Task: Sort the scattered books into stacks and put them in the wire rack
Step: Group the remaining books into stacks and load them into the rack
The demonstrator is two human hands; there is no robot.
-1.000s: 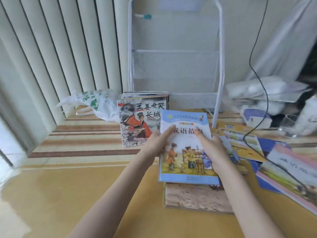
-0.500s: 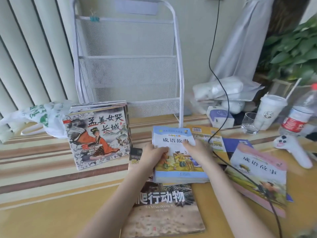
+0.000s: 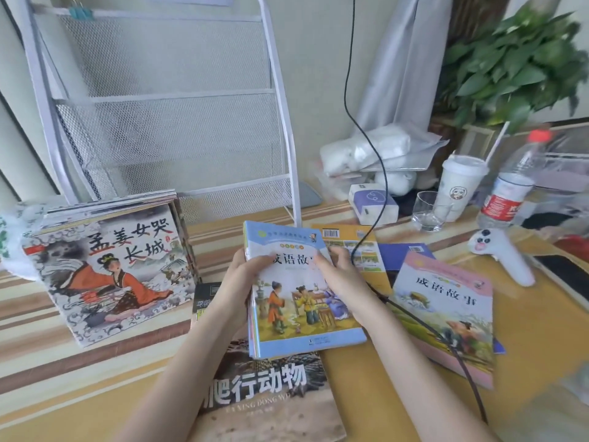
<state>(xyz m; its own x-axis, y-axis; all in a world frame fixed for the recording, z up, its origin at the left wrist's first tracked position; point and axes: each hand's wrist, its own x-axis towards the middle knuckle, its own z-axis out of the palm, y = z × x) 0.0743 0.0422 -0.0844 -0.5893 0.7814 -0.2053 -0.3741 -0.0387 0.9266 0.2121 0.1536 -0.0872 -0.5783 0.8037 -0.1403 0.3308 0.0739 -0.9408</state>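
Two bare forearms reach up from six o'clock toward centre, the left hand [image 3: 242,275] curled round the left edge of a book stack [image 3: 302,301], thumb on the cover, the right hand [image 3: 342,282] gripping its right side, fingers bent over the top.

one wire rack [image 3: 165,100] | two hands | one glass [image 3: 428,212] | one lidded cup [image 3: 459,186] | one water bottle [image 3: 513,183] | one potted plant [image 3: 516,65]
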